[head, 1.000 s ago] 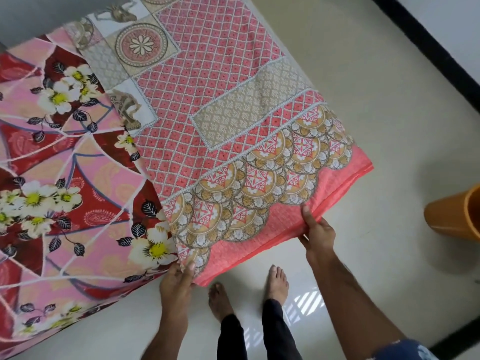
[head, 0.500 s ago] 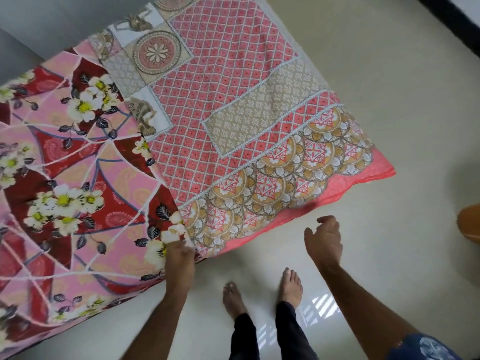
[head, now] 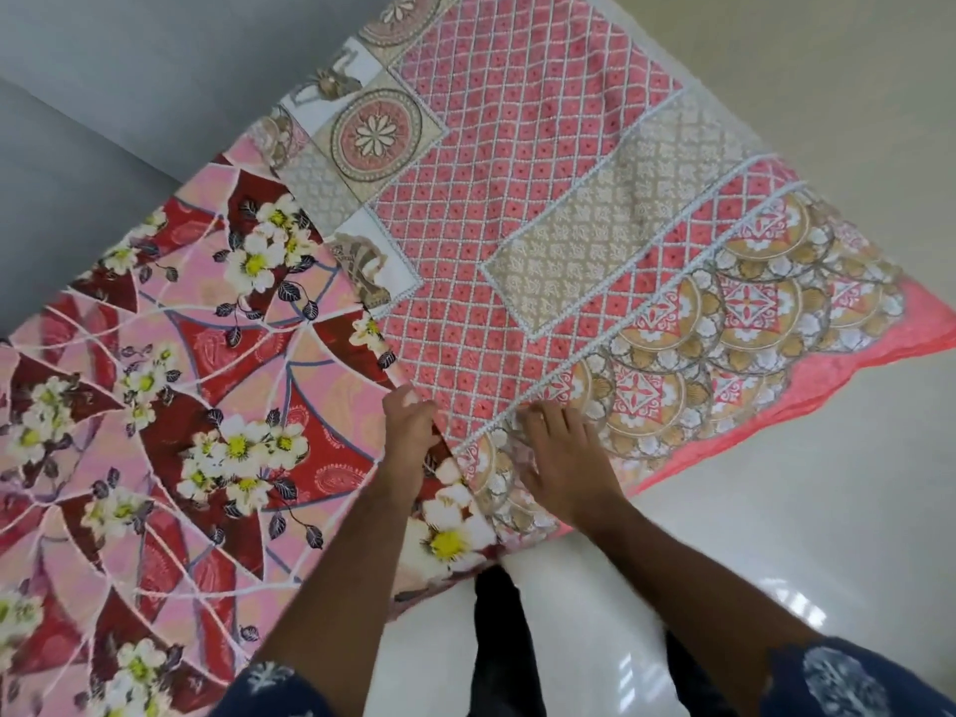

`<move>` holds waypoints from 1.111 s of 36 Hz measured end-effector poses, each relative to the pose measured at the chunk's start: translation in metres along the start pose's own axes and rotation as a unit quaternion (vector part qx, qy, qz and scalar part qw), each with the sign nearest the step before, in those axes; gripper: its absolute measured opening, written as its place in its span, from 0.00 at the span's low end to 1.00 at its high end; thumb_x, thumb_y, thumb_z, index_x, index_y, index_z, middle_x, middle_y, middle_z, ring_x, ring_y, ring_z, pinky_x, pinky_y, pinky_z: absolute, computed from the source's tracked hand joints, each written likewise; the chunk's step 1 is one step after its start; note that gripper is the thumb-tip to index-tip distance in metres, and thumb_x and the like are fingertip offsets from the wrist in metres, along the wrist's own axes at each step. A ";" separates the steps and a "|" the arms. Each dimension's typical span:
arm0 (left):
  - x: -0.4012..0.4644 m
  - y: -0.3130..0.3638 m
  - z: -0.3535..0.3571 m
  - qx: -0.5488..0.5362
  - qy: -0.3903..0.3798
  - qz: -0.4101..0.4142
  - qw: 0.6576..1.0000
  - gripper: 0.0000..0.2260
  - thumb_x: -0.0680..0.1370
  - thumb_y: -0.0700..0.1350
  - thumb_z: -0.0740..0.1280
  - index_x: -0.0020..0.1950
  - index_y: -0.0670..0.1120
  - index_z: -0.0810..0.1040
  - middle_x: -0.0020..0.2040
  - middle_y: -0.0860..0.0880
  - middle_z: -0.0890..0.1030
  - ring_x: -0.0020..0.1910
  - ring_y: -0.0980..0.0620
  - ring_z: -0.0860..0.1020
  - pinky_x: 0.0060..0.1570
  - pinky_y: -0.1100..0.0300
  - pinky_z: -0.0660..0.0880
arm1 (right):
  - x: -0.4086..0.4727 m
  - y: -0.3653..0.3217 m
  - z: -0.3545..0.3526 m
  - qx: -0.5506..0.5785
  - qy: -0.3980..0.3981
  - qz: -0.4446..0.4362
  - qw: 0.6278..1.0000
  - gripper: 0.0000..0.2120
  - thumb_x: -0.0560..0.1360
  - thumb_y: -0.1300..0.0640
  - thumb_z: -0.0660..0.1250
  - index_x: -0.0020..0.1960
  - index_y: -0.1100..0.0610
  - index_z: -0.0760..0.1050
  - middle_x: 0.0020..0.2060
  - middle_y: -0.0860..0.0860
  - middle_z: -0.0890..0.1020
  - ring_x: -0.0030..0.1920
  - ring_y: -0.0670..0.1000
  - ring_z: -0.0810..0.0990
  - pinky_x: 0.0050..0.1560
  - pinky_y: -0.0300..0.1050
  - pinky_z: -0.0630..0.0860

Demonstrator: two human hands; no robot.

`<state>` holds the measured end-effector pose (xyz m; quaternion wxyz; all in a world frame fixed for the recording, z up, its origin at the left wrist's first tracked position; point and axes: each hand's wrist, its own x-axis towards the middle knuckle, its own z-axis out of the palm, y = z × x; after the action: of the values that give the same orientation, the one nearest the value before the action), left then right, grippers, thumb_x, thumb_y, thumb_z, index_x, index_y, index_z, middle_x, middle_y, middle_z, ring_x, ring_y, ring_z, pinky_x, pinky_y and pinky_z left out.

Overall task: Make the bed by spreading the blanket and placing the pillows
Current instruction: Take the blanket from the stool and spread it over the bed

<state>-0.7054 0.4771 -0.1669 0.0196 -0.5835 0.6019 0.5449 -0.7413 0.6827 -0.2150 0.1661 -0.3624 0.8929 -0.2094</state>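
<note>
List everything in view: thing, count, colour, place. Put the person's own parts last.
blanket: one, coral pink with white lattice, beige panels and gold scallop border; spread over the right part of the bed, its edge overhanging the floor.
sheet: one, pink and dark red with white flowers; covers the left part of the bed.
floor: pale glossy tiles, right and bottom.
wall: grey, top left.
left hand: one, at the blanket's left edge where it meets the sheet, fingers curled on the fabric.
right hand: one, fingers spread flat on the blanket's scallop border.
sleeves: two, dark blue with white print, bottom.
legs: dark trousers, bottom centre.
</note>
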 end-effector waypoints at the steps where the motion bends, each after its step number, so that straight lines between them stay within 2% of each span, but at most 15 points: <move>1: 0.008 0.004 -0.003 -0.004 -0.006 0.006 1.000 0.25 0.80 0.39 0.65 0.75 0.50 0.62 0.69 0.39 0.70 0.66 0.40 0.73 0.61 0.47 0.75 | 0.006 -0.005 0.005 -0.018 0.007 -0.008 1.000 0.27 0.79 0.43 0.59 0.71 0.59 0.68 0.68 0.58 0.72 0.62 0.60 0.74 0.58 0.58 0.76; 4: 0.040 0.018 -0.011 0.001 -0.026 0.046 0.999 0.28 0.78 0.37 0.67 0.74 0.54 0.61 0.72 0.40 0.68 0.69 0.38 0.72 0.60 0.45 0.74 | 0.023 -0.026 0.019 -0.061 0.030 -0.035 0.997 0.33 0.77 0.38 0.58 0.74 0.59 0.68 0.72 0.60 0.71 0.69 0.62 0.72 0.65 0.61 0.73; 8: 0.095 0.049 -0.023 0.003 -0.068 0.121 0.990 0.32 0.76 0.35 0.69 0.72 0.61 0.63 0.75 0.40 0.65 0.71 0.33 0.68 0.66 0.34 0.70 | 0.056 -0.063 0.038 -0.093 0.036 -0.031 0.995 0.37 0.78 0.33 0.56 0.76 0.60 0.66 0.72 0.59 0.71 0.71 0.63 0.71 0.71 0.65 0.67; 10: 0.118 0.067 -0.029 0.004 -0.089 0.145 0.985 0.34 0.75 0.35 0.70 0.72 0.64 0.63 0.76 0.47 0.65 0.71 0.42 0.69 0.67 0.41 0.71 | 0.075 -0.084 0.041 -0.099 0.028 -0.002 0.995 0.38 0.77 0.31 0.55 0.76 0.59 0.66 0.66 0.58 0.75 0.65 0.62 0.74 0.67 0.64 0.70; 13: 0.157 0.088 -0.041 0.002 -0.111 0.171 0.979 0.34 0.77 0.32 0.70 0.76 0.58 0.64 0.67 0.52 0.70 0.59 0.53 0.75 0.50 0.59 0.77 | 0.104 -0.106 0.042 -0.117 0.004 0.050 0.992 0.38 0.77 0.33 0.59 0.77 0.57 0.61 0.59 0.55 0.76 0.56 0.59 0.74 0.56 0.58 0.74; 16: 0.191 0.101 -0.053 0.045 -0.131 0.213 0.967 0.29 0.75 0.28 0.68 0.72 0.51 0.73 0.56 0.56 0.75 0.47 0.57 0.75 0.40 0.72 0.76 | 0.130 -0.116 0.032 -0.120 -0.037 0.096 0.987 0.36 0.79 0.43 0.59 0.80 0.60 0.55 0.53 0.57 0.80 0.48 0.59 0.77 0.45 0.55 0.73; 19: 0.214 0.103 -0.064 0.053 -0.112 0.226 0.966 0.26 0.74 0.27 0.69 0.66 0.51 0.79 0.66 0.52 0.76 0.41 0.68 0.78 0.34 0.72 0.75 | 0.148 -0.120 0.028 -0.115 -0.081 0.078 0.987 0.33 0.82 0.52 0.55 0.81 0.60 0.44 0.48 0.57 0.83 0.44 0.59 0.79 0.39 0.51 0.69; 21: 0.218 0.097 -0.070 0.039 -0.104 0.238 0.965 0.26 0.74 0.28 0.69 0.64 0.55 0.79 0.69 0.52 0.75 0.52 0.59 0.81 0.40 0.67 0.79 | 0.153 -0.120 0.028 -0.092 -0.102 0.051 0.989 0.30 0.83 0.55 0.53 0.80 0.60 0.45 0.49 0.58 0.84 0.44 0.60 0.80 0.39 0.51 0.70; 23: 0.221 0.089 -0.071 0.017 -0.108 0.235 0.966 0.28 0.75 0.29 0.69 0.62 0.61 0.79 0.68 0.49 0.76 0.63 0.37 0.77 0.54 0.47 0.80 | 0.154 -0.116 0.030 -0.079 -0.126 0.018 0.989 0.31 0.82 0.56 0.53 0.80 0.61 0.45 0.50 0.60 0.84 0.45 0.62 0.81 0.43 0.54 0.73; 25: 0.223 0.086 -0.071 0.000 -0.119 0.222 0.968 0.29 0.75 0.30 0.70 0.59 0.66 0.78 0.68 0.47 0.76 0.64 0.30 0.74 0.57 0.33 0.75 | 0.155 -0.111 0.030 -0.085 -0.148 -0.008 0.985 0.33 0.81 0.55 0.56 0.81 0.62 0.45 0.49 0.60 0.84 0.43 0.62 0.80 0.45 0.55 0.75; 28: 0.228 0.089 -0.073 -0.015 -0.136 0.211 0.968 0.29 0.74 0.33 0.72 0.61 0.66 0.77 0.68 0.47 0.76 0.52 0.34 0.80 0.47 0.38 0.79 | 0.159 -0.111 0.028 -0.095 -0.165 -0.028 0.981 0.36 0.80 0.54 0.59 0.81 0.60 0.44 0.44 0.58 0.84 0.39 0.60 0.79 0.43 0.52 0.76; 32: 0.243 0.112 -0.080 -0.071 -0.130 0.193 0.970 0.28 0.74 0.32 0.72 0.66 0.58 0.76 0.68 0.53 0.74 0.64 0.48 0.76 0.57 0.47 0.79 | 0.168 -0.116 0.039 -0.148 -0.102 -0.052 0.982 0.35 0.77 0.49 0.63 0.79 0.60 0.54 0.51 0.55 0.85 0.45 0.59 0.82 0.46 0.53 0.79; 35: 0.266 0.142 -0.086 -0.058 -0.135 0.194 0.970 0.27 0.74 0.31 0.71 0.64 0.59 0.76 0.68 0.50 0.74 0.65 0.47 0.76 0.61 0.46 0.77 | 0.199 -0.128 0.043 -0.178 -0.035 -0.048 0.982 0.36 0.77 0.45 0.64 0.78 0.61 0.58 0.57 0.54 0.81 0.50 0.58 0.80 0.48 0.53 0.78; 38: 0.291 0.171 -0.091 -0.045 -0.127 0.188 0.973 0.27 0.73 0.31 0.70 0.66 0.57 0.76 0.69 0.46 0.75 0.64 0.45 0.77 0.59 0.51 0.78 | 0.252 -0.145 0.043 -0.197 -0.001 -0.036 0.980 0.35 0.77 0.48 0.63 0.79 0.62 0.58 0.52 0.54 0.80 0.45 0.57 0.79 0.44 0.52 0.75; 40: 0.308 0.189 -0.094 -0.043 -0.106 0.178 0.977 0.27 0.73 0.35 0.72 0.68 0.57 0.75 0.69 0.44 0.75 0.63 0.41 0.77 0.54 0.47 0.80 | 0.291 -0.158 0.038 -0.186 0.000 -0.014 0.982 0.34 0.78 0.52 0.60 0.80 0.62 0.54 0.48 0.54 0.79 0.41 0.56 0.78 0.41 0.52 0.71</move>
<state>-0.8824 0.1516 -0.2123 -0.0393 -0.4058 0.6665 0.6241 -0.8316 0.3624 -0.2118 0.0929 -0.3992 0.9112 -0.0419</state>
